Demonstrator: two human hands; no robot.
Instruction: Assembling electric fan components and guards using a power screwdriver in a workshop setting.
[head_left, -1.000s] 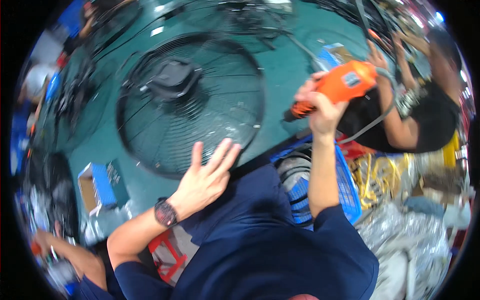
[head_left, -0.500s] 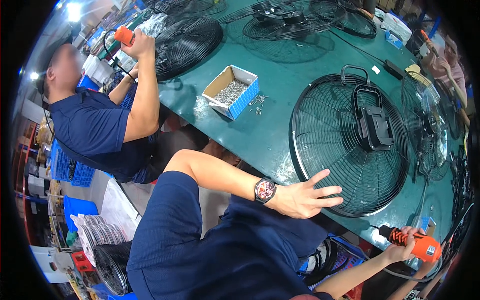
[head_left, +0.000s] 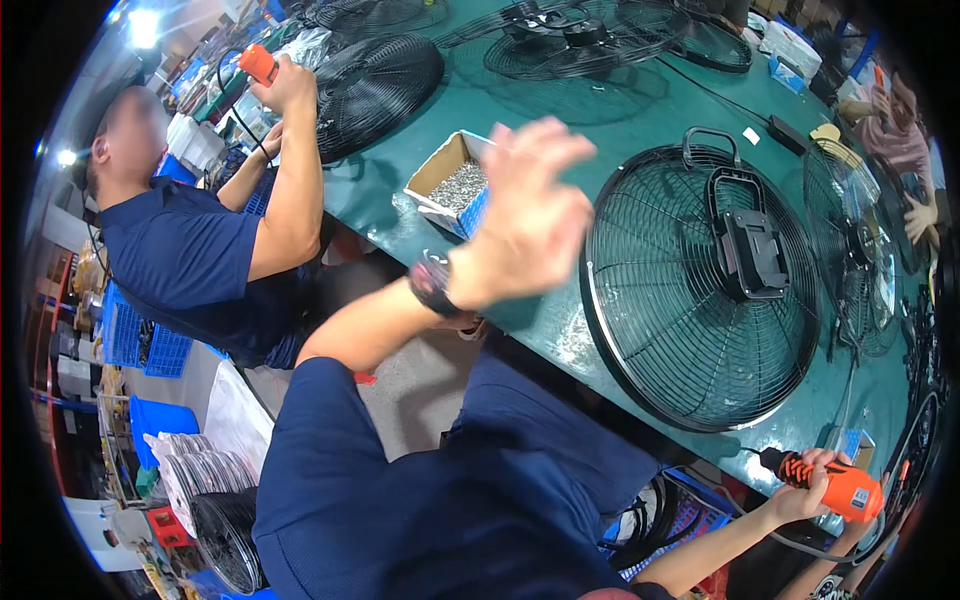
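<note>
My left hand is raised over the table, smeared by motion, its fingers apart and nothing visible in them. It partly covers an open blue-and-white cardboard box holding many small silver screws. My right hand is wrapped round an orange electric screwdriver, whose bit points left near the table's front edge. Between my hands lies a round black fan grille, with a black bracket and motor housing on top.
The green table runs under everything. On the left a co-worker holds another orange screwdriver beside a black fan. More fans stand at the back and right. Blue crates and stacked fan parts sit lower left.
My left hand has swung left and up, from the fan grille's front edge to beside the screw box. My right hand and its screwdriver have hardly moved.
</note>
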